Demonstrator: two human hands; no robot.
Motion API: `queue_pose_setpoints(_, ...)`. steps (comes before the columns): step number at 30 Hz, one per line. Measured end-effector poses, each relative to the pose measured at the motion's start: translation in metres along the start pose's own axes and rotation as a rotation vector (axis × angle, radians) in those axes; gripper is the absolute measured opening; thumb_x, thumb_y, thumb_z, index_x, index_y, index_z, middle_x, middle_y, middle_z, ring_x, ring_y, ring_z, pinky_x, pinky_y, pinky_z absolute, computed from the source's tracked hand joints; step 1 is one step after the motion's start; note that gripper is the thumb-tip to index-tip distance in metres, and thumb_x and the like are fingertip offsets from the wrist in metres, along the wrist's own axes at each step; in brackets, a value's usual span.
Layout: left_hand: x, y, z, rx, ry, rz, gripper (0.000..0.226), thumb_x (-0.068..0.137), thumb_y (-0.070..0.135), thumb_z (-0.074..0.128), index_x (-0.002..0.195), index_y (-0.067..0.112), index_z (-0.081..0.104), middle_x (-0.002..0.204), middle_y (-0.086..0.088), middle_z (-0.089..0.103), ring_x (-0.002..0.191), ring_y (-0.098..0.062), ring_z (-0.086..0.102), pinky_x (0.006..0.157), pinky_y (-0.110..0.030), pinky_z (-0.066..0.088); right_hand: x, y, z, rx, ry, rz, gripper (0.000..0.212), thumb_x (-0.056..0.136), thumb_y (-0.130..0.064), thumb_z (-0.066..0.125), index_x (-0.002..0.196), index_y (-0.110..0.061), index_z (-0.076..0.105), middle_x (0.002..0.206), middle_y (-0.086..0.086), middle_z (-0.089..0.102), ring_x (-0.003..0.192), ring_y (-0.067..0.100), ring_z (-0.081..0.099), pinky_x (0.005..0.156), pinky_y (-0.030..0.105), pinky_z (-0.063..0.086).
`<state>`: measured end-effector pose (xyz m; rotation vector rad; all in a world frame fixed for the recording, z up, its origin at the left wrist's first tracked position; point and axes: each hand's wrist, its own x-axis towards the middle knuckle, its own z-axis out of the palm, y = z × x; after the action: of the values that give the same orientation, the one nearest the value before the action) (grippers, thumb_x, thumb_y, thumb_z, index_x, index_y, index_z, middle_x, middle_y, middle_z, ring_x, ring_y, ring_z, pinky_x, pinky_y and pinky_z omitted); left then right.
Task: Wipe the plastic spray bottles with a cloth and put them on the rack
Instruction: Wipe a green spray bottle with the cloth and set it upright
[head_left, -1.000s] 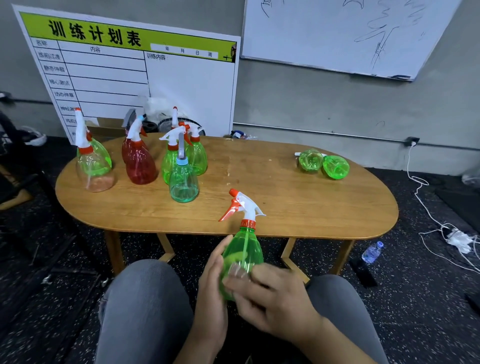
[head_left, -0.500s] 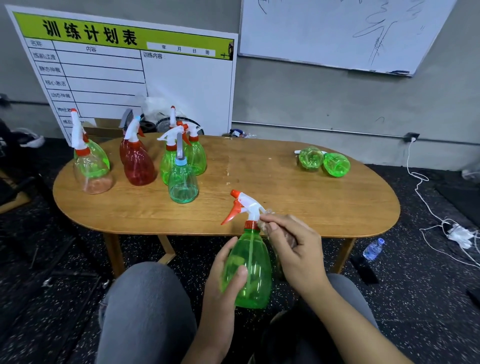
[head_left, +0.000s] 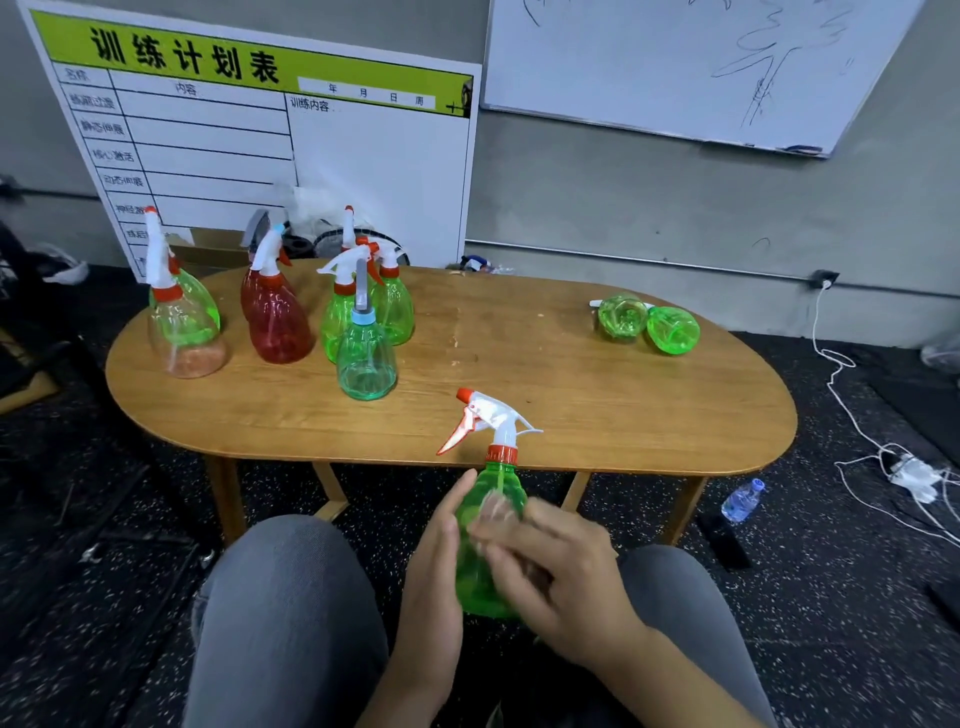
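Item: green spray bottle (head_left: 483, 551), white trigger head with red collar and red nozzle tip, held upright over my lap, just short of the near edge of the tabletop (head_left: 571, 395).

Hold: my left hand (head_left: 436, 561) cupped the bottle's left side, fingers wrapped behind the body, thumb up along the shoulder. My right hand (head_left: 561, 571) lay across the front of the body, fingers curled and blurred; something pale showed under the fingertips, which I took for the cloth, though it was too smeared to be sure. Whether that hand pinched the cloth or only pressed it I could not tell.

Step, as I judged it: wiping the belly of the bottle. To do it well, the left hand should turn the bottle a little at a time so the right can cover every face, then work up to the shoulder, collar and trigger. Light pressure; thin plastic would dent and slip.

Remaining stock on the tabletop, far left: a clear-to-orange bottle (head_left: 187, 338) with a green one close behind it, a red bottle (head_left: 278, 325), a pale teal bottle (head_left: 366, 364), two green ones behind that. All upright.

Far right: two green bottles (head_left: 647, 325) lying on their sides, touching.

Rack: not in view.

Floor: a small water bottle (head_left: 740, 501), white cables (head_left: 852, 415).
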<state>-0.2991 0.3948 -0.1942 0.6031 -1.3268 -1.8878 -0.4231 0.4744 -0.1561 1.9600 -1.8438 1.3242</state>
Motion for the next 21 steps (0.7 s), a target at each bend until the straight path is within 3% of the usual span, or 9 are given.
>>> queue_pose_setpoints(3,-0.001,-0.006,-0.001,0.029,0.011,0.021,0.056,0.111,0.058,0.02,0.15,0.036,0.055,0.131,-0.004,0.075,0.122,-0.025,0.072,0.105,-0.044,0.053,-0.018,-0.005,-0.002,-0.078,-0.111,-0.171,0.019,0.098,-0.018,0.07,0.115,-0.019,0.079,0.086,-0.005,0.056,0.068,0.011,0.052,0.069,0.015,0.041)
queue_pose_setpoints(6,0.002,-0.006,0.002,0.073,0.03,0.044,0.065,0.103,0.067,0.021,0.147,0.037,0.058,0.129,-0.005,0.076,0.12,-0.026,0.073,0.102,-0.039,0.054,-0.018,-0.004,-0.005,-0.159,-0.104,-0.232,0.019,0.098,-0.019,0.07,0.113,-0.022,0.08,0.088,-0.009,0.052,0.069,0.009,0.051,0.072,0.011,0.037)
queue_pose_setpoints(9,0.004,-0.006,0.003,0.098,0.036,0.056,0.072,0.088,0.091,0.036,0.14,0.049,0.063,0.135,0.002,0.073,0.129,-0.019,0.068,0.106,-0.038,0.053,0.002,0.003,-0.007,-0.174,-0.027,-0.114,0.02,0.102,-0.028,0.064,0.114,-0.027,0.08,0.085,-0.012,0.051,0.068,0.001,0.047,0.069,0.007,0.035)
queue_pose_setpoints(11,0.004,-0.007,0.002,0.112,0.026,0.064,0.074,0.085,0.095,0.036,0.139,0.052,0.063,0.144,0.008,0.067,0.138,-0.016,0.061,0.114,-0.048,0.048,0.02,0.011,-0.007,-0.13,0.044,0.065,0.023,0.103,-0.035,0.06,0.116,-0.032,0.078,0.079,-0.016,0.05,0.063,-0.001,0.046,0.057,0.015,0.041)
queue_pose_setpoints(13,0.004,-0.009,0.002,0.121,0.02,0.062,0.071,0.088,0.092,0.03,0.138,0.054,0.062,0.147,0.014,0.064,0.14,-0.014,0.058,0.116,-0.05,0.047,0.032,0.017,-0.003,-0.137,0.071,0.177,0.025,0.102,-0.041,0.058,0.115,-0.035,0.079,0.075,-0.02,0.046,0.06,0.0,0.049,0.053,0.022,0.042)
queue_pose_setpoints(16,0.003,-0.009,0.0,0.095,0.061,0.046,0.06,0.096,0.077,0.025,0.134,0.055,0.065,0.14,0.015,0.068,0.133,-0.011,0.063,0.107,-0.037,0.054,0.032,0.014,0.004,-0.104,0.056,0.178,0.024,0.102,-0.038,0.059,0.116,-0.033,0.079,0.077,-0.02,0.049,0.062,0.001,0.051,0.055,0.017,0.04)
queue_pose_setpoints(21,0.003,-0.009,-0.002,0.003,0.109,0.023,0.065,0.108,0.065,0.019,0.144,0.031,0.062,0.13,-0.004,0.076,0.125,-0.026,0.07,0.101,-0.037,0.057,-0.004,-0.008,0.008,-0.07,-0.075,-0.071,0.019,0.1,-0.022,0.068,0.116,-0.023,0.078,0.091,-0.011,0.058,0.07,0.004,0.054,0.067,0.013,0.041)
